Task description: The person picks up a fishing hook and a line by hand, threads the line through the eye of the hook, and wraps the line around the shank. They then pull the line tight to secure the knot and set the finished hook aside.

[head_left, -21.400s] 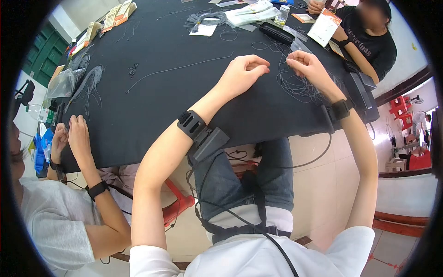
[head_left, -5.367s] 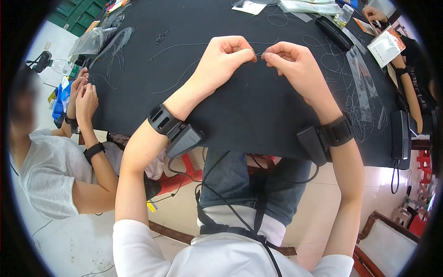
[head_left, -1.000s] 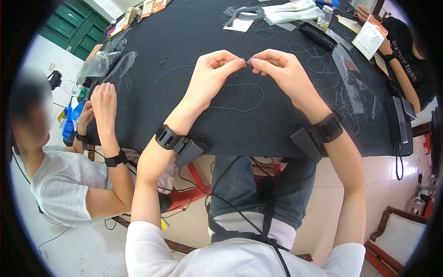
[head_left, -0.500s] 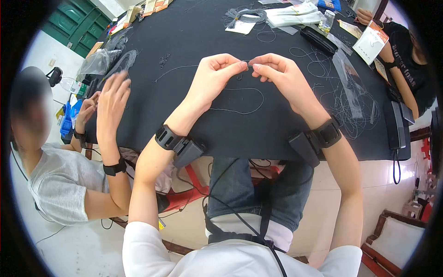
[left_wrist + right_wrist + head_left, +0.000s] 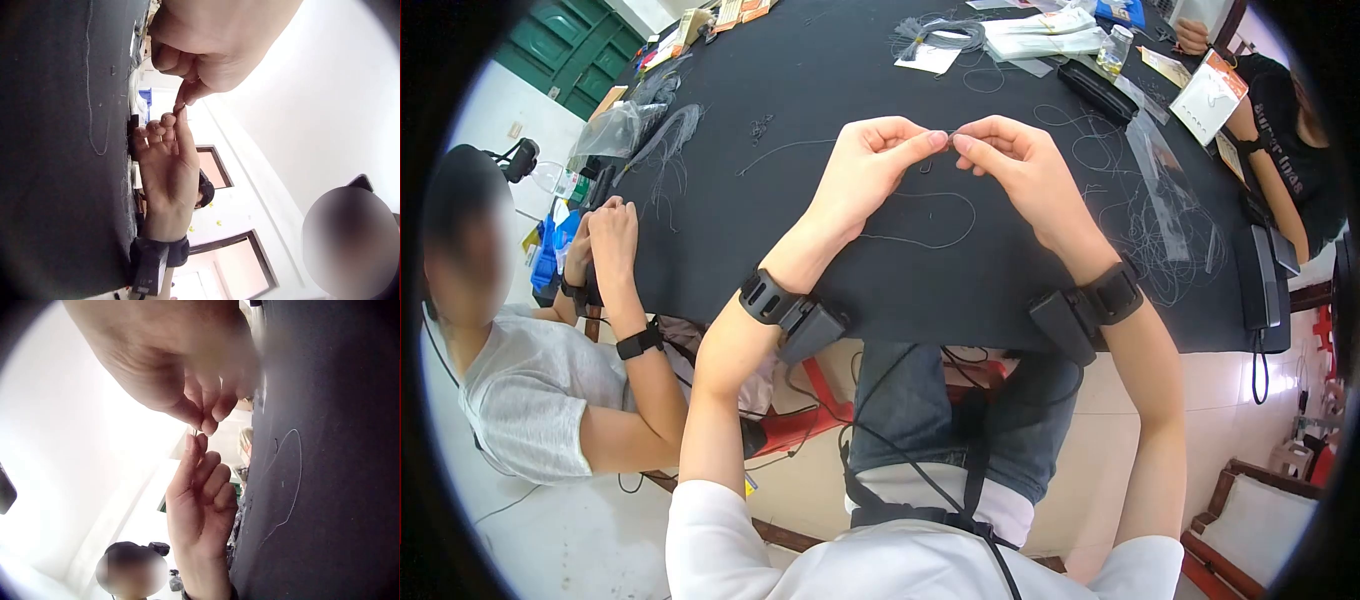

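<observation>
In the head view my left hand point(image 5: 863, 175) and right hand point(image 5: 1022, 180) meet fingertip to fingertip over the black table. Each pinches thin grey fishing line between thumb and index finger. In the right wrist view a short, thin dark piece of the fishing line point(image 5: 195, 432) shows between the two sets of fingertips; its finer detail is too small to make out. A loop of the same grey line point(image 5: 972, 212) lies on the table below the hands. A small dark hook-shaped piece point(image 5: 925, 169) shows just under the left fingertips.
Loose tangled line point(image 5: 1165, 250) and clear plastic strips point(image 5: 1157, 190) lie to the right, near a black case point(image 5: 1097, 92). Small dark pieces point(image 5: 760, 128) sit left of the hands. Bundled line point(image 5: 935, 38) and white bags point(image 5: 1045, 35) are at the back. People sit at both sides.
Against 5.4 seconds ago, my hands have come closer together, and a loop of line shows below them. In the last second they shift slightly, fingertips drawing nearer. The neighbour's hand at left rises and lowers.
</observation>
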The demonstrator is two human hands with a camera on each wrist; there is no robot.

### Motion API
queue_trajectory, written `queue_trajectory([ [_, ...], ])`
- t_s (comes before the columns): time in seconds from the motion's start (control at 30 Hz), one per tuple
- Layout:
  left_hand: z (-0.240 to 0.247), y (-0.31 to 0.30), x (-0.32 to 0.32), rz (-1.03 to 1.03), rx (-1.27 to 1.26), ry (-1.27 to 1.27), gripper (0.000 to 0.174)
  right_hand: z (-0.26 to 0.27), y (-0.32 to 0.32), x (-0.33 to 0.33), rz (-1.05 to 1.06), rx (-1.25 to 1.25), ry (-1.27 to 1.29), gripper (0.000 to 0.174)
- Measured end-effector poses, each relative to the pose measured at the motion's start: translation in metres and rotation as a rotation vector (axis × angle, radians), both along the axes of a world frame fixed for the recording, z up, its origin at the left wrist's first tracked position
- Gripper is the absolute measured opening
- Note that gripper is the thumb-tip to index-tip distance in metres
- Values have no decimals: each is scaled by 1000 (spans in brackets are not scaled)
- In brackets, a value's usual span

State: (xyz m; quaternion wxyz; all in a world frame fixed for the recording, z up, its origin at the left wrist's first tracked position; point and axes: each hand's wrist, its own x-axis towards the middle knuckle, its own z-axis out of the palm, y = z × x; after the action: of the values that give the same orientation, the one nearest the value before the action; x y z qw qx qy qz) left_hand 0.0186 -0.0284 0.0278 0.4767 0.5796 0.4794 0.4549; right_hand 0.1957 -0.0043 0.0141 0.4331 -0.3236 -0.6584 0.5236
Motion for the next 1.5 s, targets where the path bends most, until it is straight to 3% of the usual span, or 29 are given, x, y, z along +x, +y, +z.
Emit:
queue_trajectory([
  [0.37, 4, -1, 0, 8, -58, -7, 33, 0, 0, 0, 17, -22, -17, 19],
  [0.57, -1, -2, 3, -6, 11, 116, 26, -1, 1, 0, 9, -4, -25, 19],
  [0.97, -10, 0, 7, 77, 93, 84, 16, -12, 10, -1, -110, 162, -170, 20],
  [1.5, -16, 3, 8, 106, 141, 54, 21, -12, 6, -3, -102, 131, -147, 21],
])
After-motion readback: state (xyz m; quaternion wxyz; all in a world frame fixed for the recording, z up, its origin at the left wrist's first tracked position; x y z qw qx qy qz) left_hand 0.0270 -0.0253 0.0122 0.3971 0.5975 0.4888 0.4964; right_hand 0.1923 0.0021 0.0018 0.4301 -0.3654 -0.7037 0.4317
